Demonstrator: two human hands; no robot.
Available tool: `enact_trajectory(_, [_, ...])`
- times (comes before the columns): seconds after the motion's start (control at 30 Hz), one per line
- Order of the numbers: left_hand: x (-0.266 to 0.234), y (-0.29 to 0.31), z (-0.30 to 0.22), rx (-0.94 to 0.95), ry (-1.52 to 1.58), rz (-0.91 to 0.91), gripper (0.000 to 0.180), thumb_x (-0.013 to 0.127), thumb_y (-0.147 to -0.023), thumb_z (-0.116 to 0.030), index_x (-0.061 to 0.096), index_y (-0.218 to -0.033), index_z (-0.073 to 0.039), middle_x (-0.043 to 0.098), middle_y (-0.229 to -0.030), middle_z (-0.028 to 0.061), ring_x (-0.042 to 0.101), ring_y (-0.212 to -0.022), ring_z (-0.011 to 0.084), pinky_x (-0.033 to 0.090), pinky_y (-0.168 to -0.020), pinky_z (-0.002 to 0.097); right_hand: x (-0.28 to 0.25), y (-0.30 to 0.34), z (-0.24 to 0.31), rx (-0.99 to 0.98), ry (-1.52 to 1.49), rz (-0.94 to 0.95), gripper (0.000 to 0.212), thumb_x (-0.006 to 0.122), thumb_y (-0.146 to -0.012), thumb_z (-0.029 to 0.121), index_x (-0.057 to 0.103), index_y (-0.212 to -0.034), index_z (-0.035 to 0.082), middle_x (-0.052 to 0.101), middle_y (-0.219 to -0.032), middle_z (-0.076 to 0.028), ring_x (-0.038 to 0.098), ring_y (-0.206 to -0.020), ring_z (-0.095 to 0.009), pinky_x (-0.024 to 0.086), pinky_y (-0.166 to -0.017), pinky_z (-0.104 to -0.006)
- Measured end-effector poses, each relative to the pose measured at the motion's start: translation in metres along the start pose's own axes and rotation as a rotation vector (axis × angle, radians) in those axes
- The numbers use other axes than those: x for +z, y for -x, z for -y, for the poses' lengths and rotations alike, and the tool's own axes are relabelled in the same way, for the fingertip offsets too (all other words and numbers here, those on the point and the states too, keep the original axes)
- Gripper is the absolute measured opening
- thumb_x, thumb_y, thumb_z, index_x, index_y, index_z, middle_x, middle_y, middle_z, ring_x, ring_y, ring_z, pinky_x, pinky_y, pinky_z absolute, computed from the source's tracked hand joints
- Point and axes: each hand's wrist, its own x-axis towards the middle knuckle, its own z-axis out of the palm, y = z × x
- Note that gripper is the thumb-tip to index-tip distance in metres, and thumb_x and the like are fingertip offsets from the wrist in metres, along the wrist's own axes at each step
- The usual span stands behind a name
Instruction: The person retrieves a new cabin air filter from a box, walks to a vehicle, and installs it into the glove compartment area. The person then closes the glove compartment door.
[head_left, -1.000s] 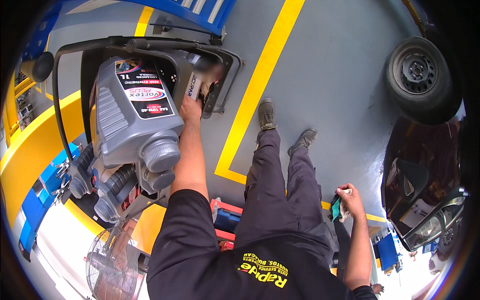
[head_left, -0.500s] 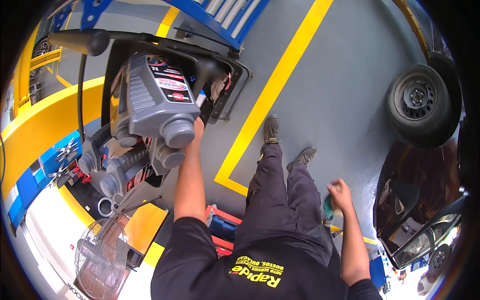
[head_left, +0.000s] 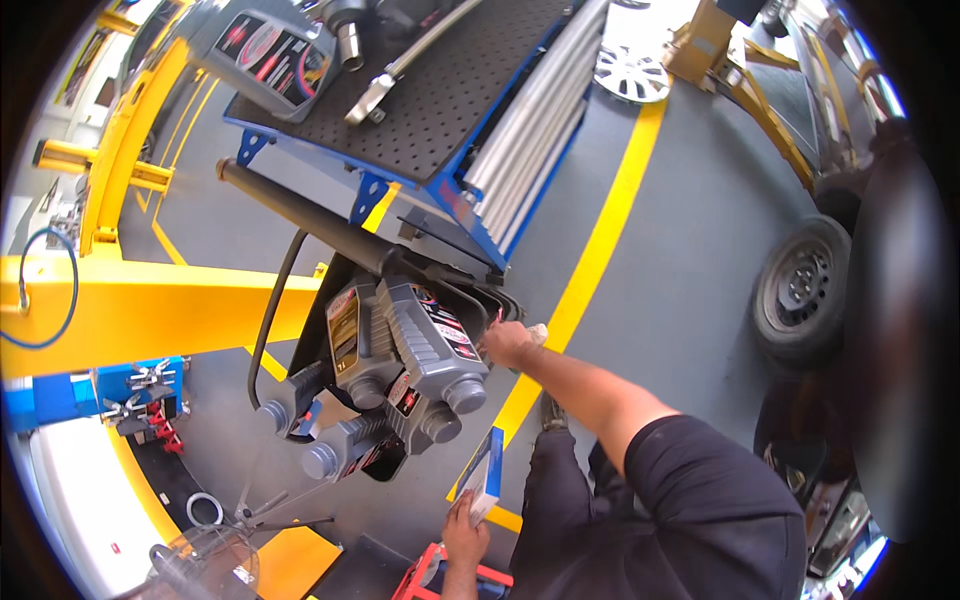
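Beside a black wheeled-looking bin (head_left: 340, 275) with a thick bar (head_left: 310, 220) for a handle, the person worked with both hands apart from one another. The left hand (head_left: 465, 530) was clamped on the lower end of a small box (head_left: 484, 474), which stood tilted just beside the bin, above the floor, touching none of the grey bottles (head_left: 435, 340). The right hand (head_left: 508, 343) was at the bin's near edge, its fingers curled together on what looked like a pale cloth (head_left: 540, 333); whether they also touched something within the bin I could not tell.

To my eye, the box wanted a firm but gentle grip, enough to steady it without crushing the card. The bottles leaned on each other, caps outward, so the right hand did best to keep to the open edge rather than push among them, and to gather the cloth into the palm where it could not snag.

As for labels, the topmost bottle wore a dark one with red and white on it, and its neighbour a gold one. Another grey bottle (head_left: 270, 62), on the perforated desk (head_left: 430, 120) near a long ratchet (head_left: 410, 65), carried a dark label with a reddish oval. The box showed blue and white faces, its marks too small to make out.
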Motion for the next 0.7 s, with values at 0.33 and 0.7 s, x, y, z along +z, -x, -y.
enact_trajectory(0.33, [0.035, -0.018, -0.022, -0.627, -0.058, 0.232, 0.051, 0.061, -0.076, -0.01, 0.056, -0.126, -0.004, 0.067, -0.114, 0.0255, 0.062, -0.111, 0.0439, 0.05, -0.096, 0.0485, -0.237, 0.093, -0.173, -0.044, -1.001, -0.513, 0.032, 0.066, -0.077, 0.014, 0.07, -0.105, -0.002, 0.059, -0.119, -0.012, 0.061, -0.107, -0.022, 0.048, -0.095, -0.0337])
enact_trajectory(0.7, [0.034, -0.153, -0.244, -0.752, 0.134, -0.057, 0.044, 0.063, -0.076, -0.004, 0.057, -0.12, -0.002, 0.069, -0.114, 0.0206, 0.064, -0.112, 0.037, 0.051, -0.095, 0.0431, -0.408, -0.062, -0.307, 0.066, -1.582, -0.174, 0.061, 0.059, -0.077, 0.012, 0.05, -0.135, -0.004, 0.061, -0.092, -0.005, 0.058, -0.082, -0.015, 0.049, -0.074, -0.0268])
